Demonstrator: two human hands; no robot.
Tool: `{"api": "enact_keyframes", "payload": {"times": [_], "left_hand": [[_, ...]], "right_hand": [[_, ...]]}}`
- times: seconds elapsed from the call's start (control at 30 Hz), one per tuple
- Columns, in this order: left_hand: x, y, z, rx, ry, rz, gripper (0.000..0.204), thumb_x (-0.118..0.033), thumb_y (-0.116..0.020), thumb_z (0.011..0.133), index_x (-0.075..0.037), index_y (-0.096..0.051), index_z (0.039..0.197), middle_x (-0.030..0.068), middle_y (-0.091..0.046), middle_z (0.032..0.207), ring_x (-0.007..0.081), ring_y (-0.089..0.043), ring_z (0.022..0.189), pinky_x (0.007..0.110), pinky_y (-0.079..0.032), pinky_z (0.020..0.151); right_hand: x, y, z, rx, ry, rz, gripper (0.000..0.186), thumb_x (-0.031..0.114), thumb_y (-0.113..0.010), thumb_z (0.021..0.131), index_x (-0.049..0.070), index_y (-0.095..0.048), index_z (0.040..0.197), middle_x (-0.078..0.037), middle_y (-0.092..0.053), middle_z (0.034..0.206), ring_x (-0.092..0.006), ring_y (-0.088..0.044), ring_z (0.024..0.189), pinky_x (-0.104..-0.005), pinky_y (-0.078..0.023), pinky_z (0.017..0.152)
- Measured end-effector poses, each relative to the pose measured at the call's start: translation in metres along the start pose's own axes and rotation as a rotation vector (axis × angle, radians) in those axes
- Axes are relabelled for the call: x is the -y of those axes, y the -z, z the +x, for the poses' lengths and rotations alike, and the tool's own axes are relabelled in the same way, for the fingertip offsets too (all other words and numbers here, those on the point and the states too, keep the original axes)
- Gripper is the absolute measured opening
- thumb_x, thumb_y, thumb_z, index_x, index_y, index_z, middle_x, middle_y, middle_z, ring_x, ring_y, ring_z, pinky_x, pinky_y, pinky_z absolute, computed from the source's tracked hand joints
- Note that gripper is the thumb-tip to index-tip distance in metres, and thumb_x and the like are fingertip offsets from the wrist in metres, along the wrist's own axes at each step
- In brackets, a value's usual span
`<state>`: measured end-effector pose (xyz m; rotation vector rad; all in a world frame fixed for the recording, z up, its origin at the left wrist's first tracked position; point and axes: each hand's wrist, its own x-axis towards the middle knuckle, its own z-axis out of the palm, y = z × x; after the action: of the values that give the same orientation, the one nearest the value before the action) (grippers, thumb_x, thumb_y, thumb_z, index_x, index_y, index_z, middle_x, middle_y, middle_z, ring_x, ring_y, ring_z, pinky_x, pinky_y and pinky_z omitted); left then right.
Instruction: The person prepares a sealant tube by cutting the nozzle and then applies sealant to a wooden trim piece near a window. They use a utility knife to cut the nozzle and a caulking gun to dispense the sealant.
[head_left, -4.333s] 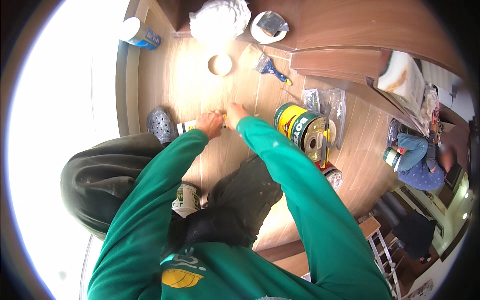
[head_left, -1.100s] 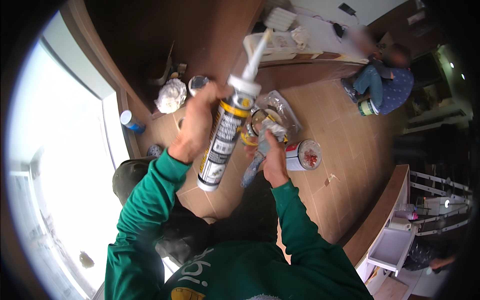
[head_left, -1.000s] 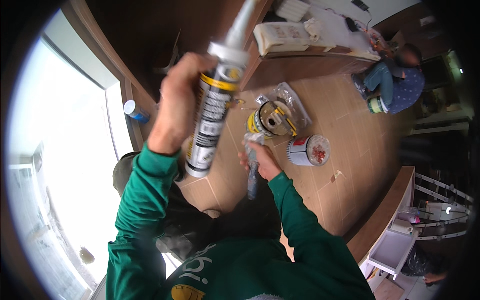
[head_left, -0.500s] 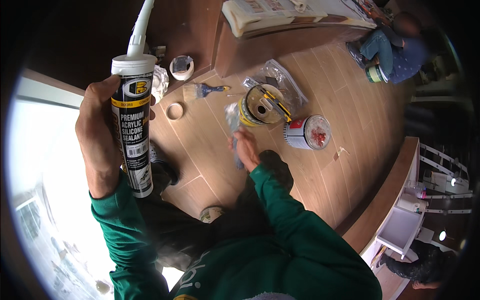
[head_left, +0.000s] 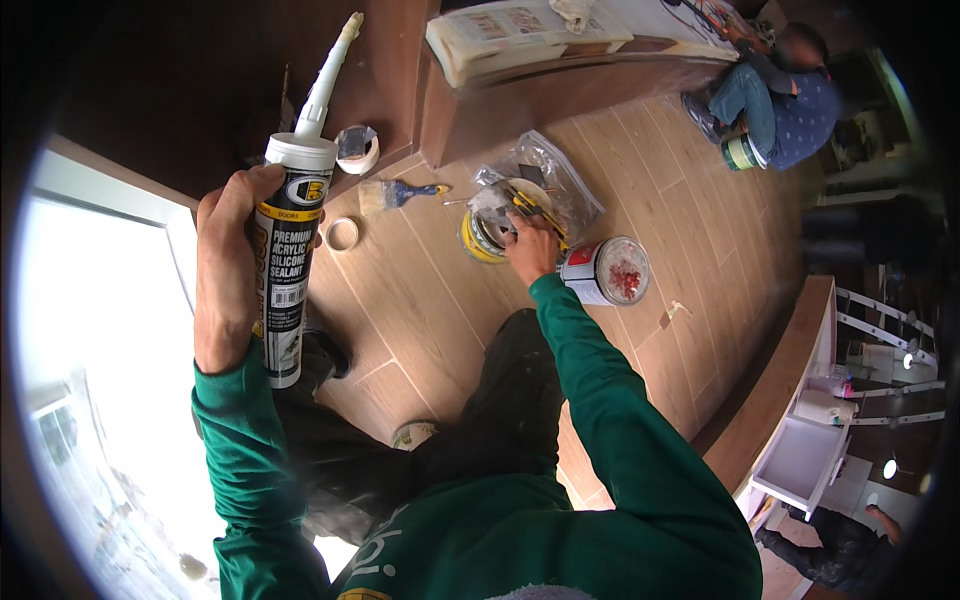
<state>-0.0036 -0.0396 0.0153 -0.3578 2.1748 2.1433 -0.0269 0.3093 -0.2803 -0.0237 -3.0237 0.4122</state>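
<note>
My left hand point(head_left: 228, 265) is wrapped round an upright sealant cartridge point(head_left: 286, 270), black and white with a long pale nozzle pointing up. On the floor ahead stands a yellow-sided can point(head_left: 482, 240). A crumpled grey rag point(head_left: 490, 203) lies over the left of its top. My right hand point(head_left: 532, 247) is over the can, its fingers curled in at a yellow and black utility knife point(head_left: 545, 217) that lies across the top. The hand covers part of the knife. Beside it is a second can point(head_left: 590, 275) with red smears on its pale lid.
A paintbrush point(head_left: 400, 194), a tape roll point(head_left: 342, 234) and a clear plastic bag point(head_left: 565, 175) lie on the wooden floor. Brown cabinets point(head_left: 540, 105) rise ahead. At the far right, a person point(head_left: 790, 110) sits on a bucket; another person point(head_left: 830, 545) is lower right by an open drawer point(head_left: 797, 455).
My right hand has moved forward from beside the yellow can to the knife on top. The grey rag it held now rests on the can. The cartridge has shifted slightly right in view.
</note>
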Motion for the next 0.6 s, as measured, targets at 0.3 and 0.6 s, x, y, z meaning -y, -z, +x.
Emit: {"api": "enact_keyframes", "payload": {"times": [0.3,0.6], "left_hand": [[-0.002,-0.016,-0.003,-0.03,-0.044,0.026,0.047,-0.039,-0.054,0.088,0.007,-0.066,0.089,0.0166,-0.067,0.071,0.0191,-0.066,0.058,0.026,-0.054,0.054],[0.001,-0.01,0.001,-0.002,0.0,0.028,0.047,-0.037,-0.052,0.091,0.007,-0.065,0.096,0.0165,-0.068,0.075,0.0186,-0.066,0.062,0.028,-0.052,0.057]], "right_hand": [[-0.006,0.015,0.004,-0.275,0.051,0.163,0.032,0.022,-0.069,0.083,0.009,-0.071,0.112,-0.019,-0.068,0.104,-0.0383,-0.064,0.098,-0.0487,-0.048,0.09],[-0.034,0.019,0.045,0.202,-0.265,-0.024,0.037,0.033,-0.07,0.079,0.01,-0.07,0.108,-0.02,-0.069,0.109,-0.0399,-0.064,0.105,-0.0499,-0.05,0.093]]}}
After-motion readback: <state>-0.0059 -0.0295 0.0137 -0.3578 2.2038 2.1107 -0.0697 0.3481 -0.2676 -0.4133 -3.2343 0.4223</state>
